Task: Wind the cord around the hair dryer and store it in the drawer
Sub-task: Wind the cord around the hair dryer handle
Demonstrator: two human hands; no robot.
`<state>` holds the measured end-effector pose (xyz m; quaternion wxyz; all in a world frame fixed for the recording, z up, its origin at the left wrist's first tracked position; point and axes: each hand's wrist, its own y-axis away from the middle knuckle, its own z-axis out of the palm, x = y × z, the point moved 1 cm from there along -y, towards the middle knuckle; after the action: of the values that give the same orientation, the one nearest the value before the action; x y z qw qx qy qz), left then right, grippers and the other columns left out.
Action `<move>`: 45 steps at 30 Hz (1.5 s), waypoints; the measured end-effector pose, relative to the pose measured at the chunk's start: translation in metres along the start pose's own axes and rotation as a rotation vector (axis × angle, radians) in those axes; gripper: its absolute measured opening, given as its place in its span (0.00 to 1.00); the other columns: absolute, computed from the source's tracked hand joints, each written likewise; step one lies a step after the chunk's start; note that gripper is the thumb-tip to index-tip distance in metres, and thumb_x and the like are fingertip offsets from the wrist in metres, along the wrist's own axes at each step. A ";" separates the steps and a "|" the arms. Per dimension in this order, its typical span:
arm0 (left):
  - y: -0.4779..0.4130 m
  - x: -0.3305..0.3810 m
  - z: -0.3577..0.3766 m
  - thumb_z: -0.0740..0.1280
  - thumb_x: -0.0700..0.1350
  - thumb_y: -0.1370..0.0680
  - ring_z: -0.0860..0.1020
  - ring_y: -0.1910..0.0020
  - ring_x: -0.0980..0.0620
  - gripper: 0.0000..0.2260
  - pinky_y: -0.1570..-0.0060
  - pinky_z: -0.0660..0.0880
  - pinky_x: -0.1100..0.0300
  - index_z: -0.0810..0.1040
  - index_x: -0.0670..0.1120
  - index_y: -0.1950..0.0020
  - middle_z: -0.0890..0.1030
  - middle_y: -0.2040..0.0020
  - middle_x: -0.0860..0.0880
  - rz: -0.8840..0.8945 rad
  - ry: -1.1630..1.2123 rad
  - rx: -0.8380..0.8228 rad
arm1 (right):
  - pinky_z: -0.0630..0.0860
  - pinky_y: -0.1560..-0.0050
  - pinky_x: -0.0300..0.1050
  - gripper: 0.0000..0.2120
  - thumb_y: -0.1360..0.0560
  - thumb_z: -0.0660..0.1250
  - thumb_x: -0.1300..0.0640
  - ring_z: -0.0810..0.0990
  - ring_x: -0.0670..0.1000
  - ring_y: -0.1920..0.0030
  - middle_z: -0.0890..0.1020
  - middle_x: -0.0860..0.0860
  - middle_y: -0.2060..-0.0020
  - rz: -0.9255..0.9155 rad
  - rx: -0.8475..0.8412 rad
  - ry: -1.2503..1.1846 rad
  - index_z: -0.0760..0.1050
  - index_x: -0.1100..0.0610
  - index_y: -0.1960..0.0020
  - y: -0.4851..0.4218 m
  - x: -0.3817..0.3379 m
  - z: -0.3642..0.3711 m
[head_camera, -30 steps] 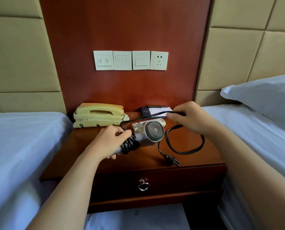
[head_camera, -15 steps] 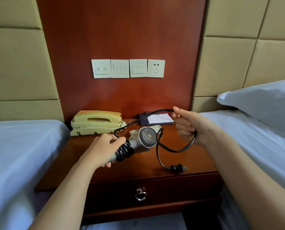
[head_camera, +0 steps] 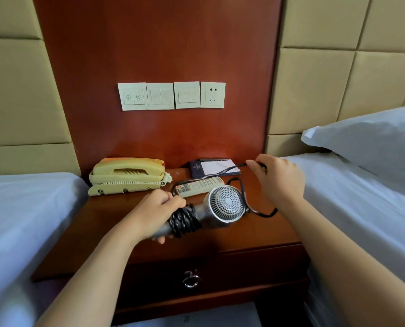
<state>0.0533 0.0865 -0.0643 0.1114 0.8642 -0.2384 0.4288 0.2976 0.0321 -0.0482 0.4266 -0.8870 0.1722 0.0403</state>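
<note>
Several turns of the cord (head_camera: 183,220) sit bunched round the handle of the hair dryer (head_camera: 225,204), which is held over the middle of the nightstand (head_camera: 107,223). At the coil's 9 o'clock the left hand (head_camera: 154,213) is wrapped tightly round the handle's end, with the thumb lying up against the wraps. The dryer's grille faces the camera.

Half a second ago the right hand (head_camera: 279,182) was palm-up close by the grille, with a slack loop drooping from its fingers and the plug lying at the front of the top. Now it is knuckles-up and has drawn out to the dryer's 1 o'clock. It pinches the cord between thumb and curled fingers, so the strand runs nearly straight from the coil across the remote (head_camera: 199,186) and the notepad (head_camera: 216,167). The droop has shrunk to a small bend at the dryer's 3 o'clock. The plug is no longer in sight and is probably behind the right wrist.

My reading is that the slack has been taken up for another turn. The winding looks well advanced but not finished, since a fair length is still free.

Only one container matters, the drawer (head_camera: 243,267) at the dryer's 6 o'clock. Its front is flush and its ring pull (head_camera: 191,280) hangs untouched, so it is closed and its contents cannot be seen. Both hands are occupied, so one will have to let go before it can be opened. A telephone (head_camera: 126,175) sits at the top's 10 o'clock.
</note>
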 end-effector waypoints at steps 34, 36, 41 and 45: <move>-0.019 0.004 0.012 0.55 0.54 0.22 0.70 0.81 0.47 0.25 0.79 0.67 0.64 0.78 0.33 0.59 0.77 0.73 0.39 -0.133 0.850 0.311 | 0.50 0.77 0.35 0.16 0.24 0.61 0.43 0.70 0.48 0.75 0.69 0.45 0.75 -0.507 -0.232 0.086 0.68 0.48 0.67 0.037 0.008 0.004; -0.020 0.003 0.012 0.56 0.54 0.22 0.71 0.81 0.47 0.25 0.79 0.68 0.63 0.78 0.34 0.61 0.77 0.74 0.39 -0.162 0.851 0.338 | 0.43 0.76 0.32 0.18 0.26 0.62 0.44 0.65 0.48 0.82 0.64 0.46 0.81 -0.566 -0.145 0.099 0.64 0.47 0.72 0.037 0.001 -0.003; -0.026 -0.001 0.009 0.54 0.53 0.22 0.72 0.81 0.48 0.23 0.81 0.68 0.63 0.78 0.35 0.58 0.78 0.73 0.40 -0.189 0.900 0.319 | 0.56 0.76 0.36 0.19 0.24 0.57 0.45 0.68 0.52 0.81 0.70 0.48 0.82 -0.740 0.025 -0.005 0.62 0.50 0.71 0.041 -0.003 -0.004; -0.029 -0.006 0.006 0.55 0.52 0.25 0.71 0.81 0.47 0.22 0.81 0.69 0.64 0.77 0.35 0.60 0.77 0.72 0.40 -0.238 0.924 0.297 | 0.59 0.72 0.36 0.20 0.24 0.59 0.47 0.67 0.53 0.81 0.70 0.49 0.81 -0.795 0.107 -0.063 0.65 0.53 0.72 0.042 -0.012 -0.012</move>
<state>0.0686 0.1107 -0.0722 0.1294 0.6117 -0.0001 0.7804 0.2713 0.0016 -0.0694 0.4595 -0.8594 -0.1958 -0.1097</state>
